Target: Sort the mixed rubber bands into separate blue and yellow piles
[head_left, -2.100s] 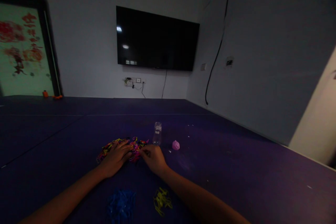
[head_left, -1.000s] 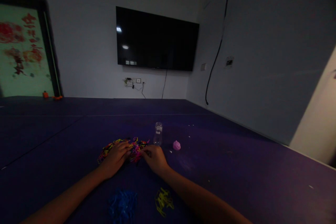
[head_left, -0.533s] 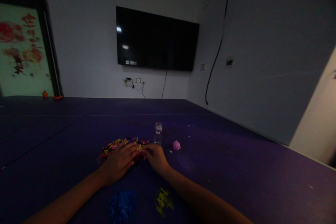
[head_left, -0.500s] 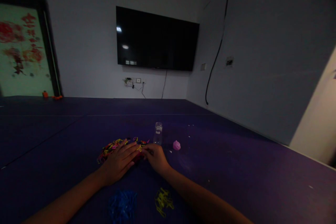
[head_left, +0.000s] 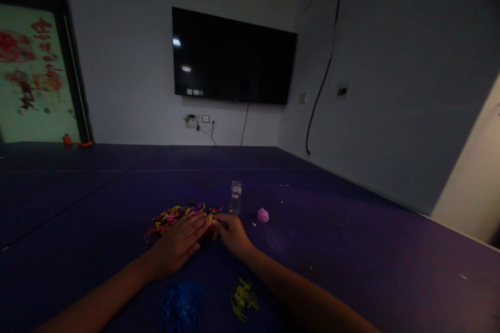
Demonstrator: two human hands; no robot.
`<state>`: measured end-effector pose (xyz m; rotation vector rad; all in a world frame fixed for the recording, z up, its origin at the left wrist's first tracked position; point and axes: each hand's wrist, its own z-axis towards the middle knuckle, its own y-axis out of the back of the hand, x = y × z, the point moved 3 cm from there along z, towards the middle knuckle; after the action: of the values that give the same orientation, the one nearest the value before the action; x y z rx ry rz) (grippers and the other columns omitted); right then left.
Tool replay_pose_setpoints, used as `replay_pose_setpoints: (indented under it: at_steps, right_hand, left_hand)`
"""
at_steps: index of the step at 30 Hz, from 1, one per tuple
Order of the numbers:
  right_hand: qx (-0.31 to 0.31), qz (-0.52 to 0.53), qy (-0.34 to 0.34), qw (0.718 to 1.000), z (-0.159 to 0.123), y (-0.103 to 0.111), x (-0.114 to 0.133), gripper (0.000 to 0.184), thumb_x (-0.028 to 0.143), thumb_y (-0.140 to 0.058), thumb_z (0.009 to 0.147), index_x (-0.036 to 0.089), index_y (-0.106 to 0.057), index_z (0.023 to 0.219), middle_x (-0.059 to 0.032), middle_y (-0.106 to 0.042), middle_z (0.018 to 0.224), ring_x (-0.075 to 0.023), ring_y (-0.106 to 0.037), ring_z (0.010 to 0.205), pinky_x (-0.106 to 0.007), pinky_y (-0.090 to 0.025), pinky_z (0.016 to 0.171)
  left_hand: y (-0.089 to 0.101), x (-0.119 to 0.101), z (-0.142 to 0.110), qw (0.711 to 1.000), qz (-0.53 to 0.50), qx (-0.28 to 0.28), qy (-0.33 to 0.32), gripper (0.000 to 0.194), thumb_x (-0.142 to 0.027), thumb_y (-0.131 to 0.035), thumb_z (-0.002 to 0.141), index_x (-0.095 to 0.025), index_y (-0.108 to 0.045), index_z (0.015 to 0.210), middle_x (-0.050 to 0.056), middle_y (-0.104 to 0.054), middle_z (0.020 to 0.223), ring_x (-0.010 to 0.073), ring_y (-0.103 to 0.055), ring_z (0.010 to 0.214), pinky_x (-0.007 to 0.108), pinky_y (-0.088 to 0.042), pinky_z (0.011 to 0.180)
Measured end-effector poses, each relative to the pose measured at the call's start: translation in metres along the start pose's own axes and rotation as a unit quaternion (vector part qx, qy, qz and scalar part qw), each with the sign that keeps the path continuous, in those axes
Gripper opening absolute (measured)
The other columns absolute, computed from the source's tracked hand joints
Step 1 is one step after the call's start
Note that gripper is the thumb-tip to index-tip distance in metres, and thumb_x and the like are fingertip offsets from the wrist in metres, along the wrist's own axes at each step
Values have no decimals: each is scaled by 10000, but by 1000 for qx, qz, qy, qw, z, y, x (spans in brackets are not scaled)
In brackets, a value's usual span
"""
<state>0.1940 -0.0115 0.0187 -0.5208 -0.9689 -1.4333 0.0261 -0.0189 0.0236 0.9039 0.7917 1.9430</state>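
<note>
A heap of small bands in many colors (head_left: 159, 220) is spread on the purple floor (head_left: 351, 250), well away from its far edge and its right edge. The heap is partly covered by the left hand (head_left: 175, 247), with its fingers kept straight and close together. A yellow band (head_left: 210, 220) is seen between those fingertips and the bent thumb and finger of the right hand (head_left: 233, 235); whether it is pinched cannot be told. A clear bottle (head_left: 235, 199) and a pink lump (head_left: 263, 215) are placed nearby. Farther from the far edge, a blue heap (head_left: 183, 304) and a small yellow heap (head_left: 244, 297) are laid apart.
</note>
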Motion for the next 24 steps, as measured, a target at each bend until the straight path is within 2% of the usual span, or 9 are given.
replay_pose_setpoints:
  at_steps: [7,13,20,24]
  right_hand:
    - [21,29,-31,999,1,1,-8,477,581,-452,821,147,-650,801,18,-530,487,-87,-475,407,-175,-333,380]
    - [35,32,-73,996,3,4,-16,507,601,-464,798,133,-657,789,2,-573,504,-78,-472,393,-172,-342,380]
    - [17,55,-84,995,2,5,-12,496,600,-524,755,127,-671,724,1,-578,494,-63,-443,366,-168,-334,368]
    - [12,59,-85,995,0,4,-9,459,575,-579,724,126,-665,686,7,-569,481,-59,-440,361,-167,-325,364]
  left_hand:
    - [-3,-3,3,999,21,44,24,562,-234,-332,929,-208,-82,1432,82,-263,1461,252,-209,1336,469,-245,1067]
    - [0,-6,7,996,24,77,36,584,-231,-361,922,-189,-80,1432,90,-202,1478,260,-181,1344,474,-236,1069]
    - [-4,-3,3,999,7,50,21,547,-207,-373,915,-182,-166,1421,100,-296,1444,259,-220,1333,473,-281,1053]
    - [1,-5,4,999,3,38,-3,516,-189,-371,909,-169,-228,1404,109,-341,1422,259,-247,1324,478,-298,1045]
